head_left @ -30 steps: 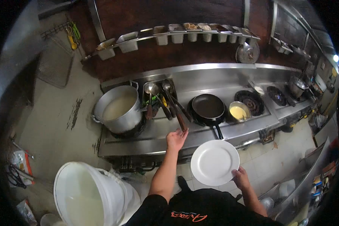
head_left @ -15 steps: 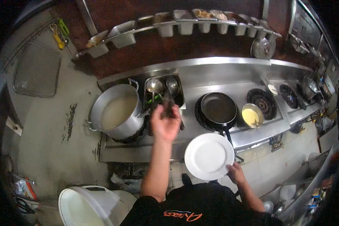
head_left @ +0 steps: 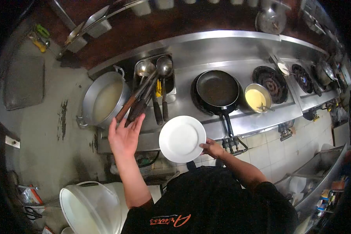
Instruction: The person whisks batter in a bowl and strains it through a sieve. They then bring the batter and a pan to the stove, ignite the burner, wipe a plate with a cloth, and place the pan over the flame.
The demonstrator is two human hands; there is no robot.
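My right hand [head_left: 211, 148] grips the rim of a white plate [head_left: 182, 137], thumb on its upper face, in front of the stove. Palm up with fingers spread, my left hand [head_left: 125, 136] reaches to the dark handles [head_left: 133, 104] of several utensils. Its fingertips are at the handle ends; whether they touch, I cannot tell. These handles jut from a metal container [head_left: 169, 88] in which ladles [head_left: 145, 68] and something yellow stand. Left of it is a large pot [head_left: 107, 99] of cloudy liquid. A black frying pan [head_left: 217, 88] sits on a burner.
A small pot [head_left: 257, 97] of yellow liquid with a utensil in it stands right of the pan. More burners [head_left: 270, 84] lie farther right. A white bucket [head_left: 90, 208] is low at left. Metal trays [head_left: 98, 23] hang along the back wall.
My left hand has moved left and down, from over the utensil container to the handle ends. The plate in my right hand has shifted left. The view has tilted down.
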